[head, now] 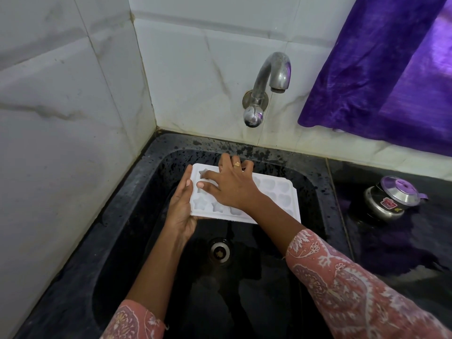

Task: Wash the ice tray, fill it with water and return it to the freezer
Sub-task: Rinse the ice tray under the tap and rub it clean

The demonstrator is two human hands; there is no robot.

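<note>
Nearest, the drain (219,252) sat in the floor of the sink (115,216), so anything rinsed off would likely have run straight down. Just beyond it the tray (281,192) was held above the basin, cavities up and roughly level. The left hand (181,211) clamped its left end, thumb along the top edge and palm underneath, apparently to steady it. The right hand (232,187) lay across the cavities with fingers spread and straight, gripping nothing, which looked like rubbing the moulds clean. On the wall behind, the tap (271,77) showed no stream, so washing seemed under way and filling not yet begun. A pot (391,199) stood on the counter to the right, below a curtain (379,81).
</note>
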